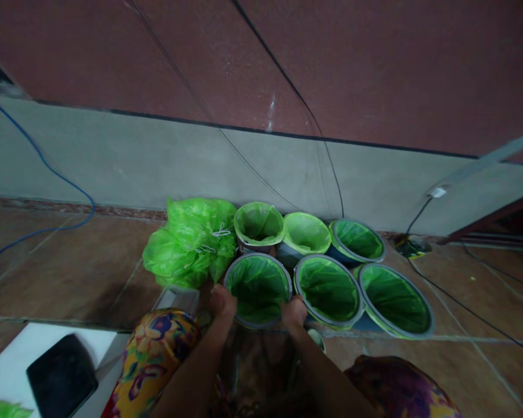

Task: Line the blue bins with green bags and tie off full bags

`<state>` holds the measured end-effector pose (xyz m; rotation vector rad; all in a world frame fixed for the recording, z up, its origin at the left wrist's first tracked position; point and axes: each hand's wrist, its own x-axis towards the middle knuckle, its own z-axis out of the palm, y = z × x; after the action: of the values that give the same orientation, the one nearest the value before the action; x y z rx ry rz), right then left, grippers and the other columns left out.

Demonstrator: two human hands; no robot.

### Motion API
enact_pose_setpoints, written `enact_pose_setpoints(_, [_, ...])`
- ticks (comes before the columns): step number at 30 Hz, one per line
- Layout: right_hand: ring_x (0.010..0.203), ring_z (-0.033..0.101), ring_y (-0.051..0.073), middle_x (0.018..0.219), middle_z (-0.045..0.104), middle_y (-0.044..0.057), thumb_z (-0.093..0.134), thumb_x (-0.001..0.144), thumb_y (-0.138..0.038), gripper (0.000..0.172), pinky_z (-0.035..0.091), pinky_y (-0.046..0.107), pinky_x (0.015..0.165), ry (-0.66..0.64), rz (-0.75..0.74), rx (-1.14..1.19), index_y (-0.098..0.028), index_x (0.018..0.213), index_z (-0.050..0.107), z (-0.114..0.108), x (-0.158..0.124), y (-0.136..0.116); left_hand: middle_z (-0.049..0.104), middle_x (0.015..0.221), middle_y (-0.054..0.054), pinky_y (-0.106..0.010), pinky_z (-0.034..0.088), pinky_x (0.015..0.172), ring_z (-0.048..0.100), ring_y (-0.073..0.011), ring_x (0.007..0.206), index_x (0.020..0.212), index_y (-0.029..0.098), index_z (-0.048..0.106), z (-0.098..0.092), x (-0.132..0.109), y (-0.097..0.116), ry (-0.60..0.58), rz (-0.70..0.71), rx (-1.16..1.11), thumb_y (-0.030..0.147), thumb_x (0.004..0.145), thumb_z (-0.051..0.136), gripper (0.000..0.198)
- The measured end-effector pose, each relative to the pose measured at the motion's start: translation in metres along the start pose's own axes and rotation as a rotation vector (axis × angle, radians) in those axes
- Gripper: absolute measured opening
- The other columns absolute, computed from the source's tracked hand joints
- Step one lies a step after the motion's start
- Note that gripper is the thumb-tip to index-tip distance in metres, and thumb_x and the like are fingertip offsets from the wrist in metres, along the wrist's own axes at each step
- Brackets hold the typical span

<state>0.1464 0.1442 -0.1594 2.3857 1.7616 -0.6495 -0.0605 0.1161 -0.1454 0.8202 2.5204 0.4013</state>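
A waste bin (258, 320) with a grey rim and a green bag lining stands at the front left of a cluster of bins. My left hand (223, 301) grips its left side at the rim, and my right hand (293, 312) grips its right side; the fingertips are partly hidden. Close to my right hand is another lined bin (329, 290), with a third grey-rimmed bin (396, 299) beyond it. Behind them stand a brown bin (259, 223), a pale-lined bin (307, 233) and a blue bin (359, 239), all with green liners.
Tied green plastic bags (192, 238) lie left of the bins, by a clear box (178, 297). A dark tablet-like object (62, 376) rests on a white surface (9, 357). A blue cable (47, 165) and a black cable (470, 318) cross the tiled floor near the wall (135, 157).
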Motion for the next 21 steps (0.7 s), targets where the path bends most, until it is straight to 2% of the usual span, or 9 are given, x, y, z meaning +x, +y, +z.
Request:
enact_pose_setpoints(6, [0.096,0.07,0.026,0.101,0.071,0.02,0.048,0.091,-0.028,0.034,0.049,0.029,0.077,0.017,0.001,0.044,-0.004,0.114,0.056,0.005,-0.003,0.001,0.066,0.104,-0.026,-0.04,0.052,0.076,0.067,-0.0365,0.098,0.106,0.004,0.061,-0.006,-0.003,0.003,-0.015,0.007,0.035,0.008,0.075,0.057,0.031])
enact_pose_setpoints(9, [0.095,0.07,0.025,0.1,0.072,0.018,0.045,0.094,-0.034,0.035,0.048,0.028,0.075,0.021,-0.037,0.04,-0.008,0.112,0.06,-0.003,-0.002,0.01,0.068,0.101,-0.023,-0.039,0.051,0.074,0.068,-0.0351,0.096,0.107,0.008,0.06,-0.01,-0.003,0.003,-0.053,0.015,0.084,0.013,0.077,0.057,0.03])
enact_pose_setpoints(11, [0.096,0.069,0.025,0.1,0.073,0.016,0.04,0.096,-0.034,0.034,0.047,0.028,0.074,0.019,-0.079,0.021,-0.012,0.107,0.063,-0.021,0.007,0.023,0.067,0.102,-0.022,-0.039,0.051,0.073,0.068,-0.0339,0.094,0.11,0.008,0.058,-0.014,-0.005,0.003,-0.041,0.032,0.141,0.02,0.08,0.058,0.033])
enact_pose_setpoints(13, [0.097,0.069,0.023,0.1,0.073,0.013,0.039,0.096,-0.03,0.032,0.046,0.027,0.074,0.008,-0.143,-0.021,-0.015,0.103,0.067,-0.047,0.021,0.044,0.065,0.106,-0.023,-0.038,0.051,0.076,0.066,-0.0329,0.097,0.116,0.005,0.054,-0.019,-0.009,0.006,0.036,0.111,0.19,0.027,0.081,0.058,0.042])
enact_pose_setpoints(15, [0.099,0.068,0.022,0.101,0.073,0.012,0.045,0.093,-0.031,0.029,0.045,0.026,0.077,-0.048,-0.24,-0.078,-0.016,0.101,0.069,-0.072,0.035,0.067,0.062,0.113,-0.024,-0.038,0.049,0.085,0.063,-0.0316,0.105,0.12,0.003,0.053,-0.023,-0.018,0.017,0.102,0.283,0.202,0.026,0.083,0.056,0.043])
enact_pose_setpoints(16, [0.099,0.067,0.023,0.102,0.073,0.012,0.05,0.09,-0.033,0.028,0.045,0.026,0.078,-0.092,-0.278,-0.115,-0.016,0.101,0.069,-0.082,0.041,0.077,0.062,0.115,-0.023,-0.037,0.047,0.089,0.061,-0.03,0.109,0.12,0.003,0.054,-0.023,-0.025,0.025,0.093,0.391,0.189,0.023,0.084,0.054,0.041])
enact_pose_setpoints(18, [0.103,0.066,0.025,0.107,0.072,0.012,0.061,0.083,-0.037,0.033,0.045,0.028,0.082,-0.171,-0.369,-0.179,-0.015,0.106,0.069,-0.09,0.046,0.091,0.064,0.115,-0.018,-0.033,0.044,0.093,0.061,-0.0251,0.109,0.118,0.008,0.058,-0.017,-0.043,0.048,-0.043,0.597,0.125,0.017,0.086,0.05,0.034])
enact_pose_setpoints(19, [0.106,0.065,0.026,0.11,0.071,0.012,0.064,0.08,-0.038,0.037,0.045,0.028,0.084,-0.193,-0.411,-0.206,-0.014,0.109,0.068,-0.089,0.045,0.095,0.066,0.112,-0.015,-0.03,0.044,0.091,0.063,-0.0222,0.105,0.115,0.011,0.06,-0.01,-0.054,0.061,-0.161,0.669,0.081,0.015,0.086,0.049,0.032])
enact_pose_setpoints(21, [0.11,0.062,0.028,0.116,0.068,0.014,0.066,0.079,-0.035,0.041,0.045,0.03,0.089,-0.203,-0.466,-0.235,-0.014,0.114,0.066,-0.08,0.04,0.096,0.07,0.101,-0.009,-0.027,0.044,0.088,0.065,-0.0189,0.097,0.11,0.015,0.062,0.01,-0.076,0.087,-0.374,0.723,-0.005,0.014,0.084,0.051,0.029])
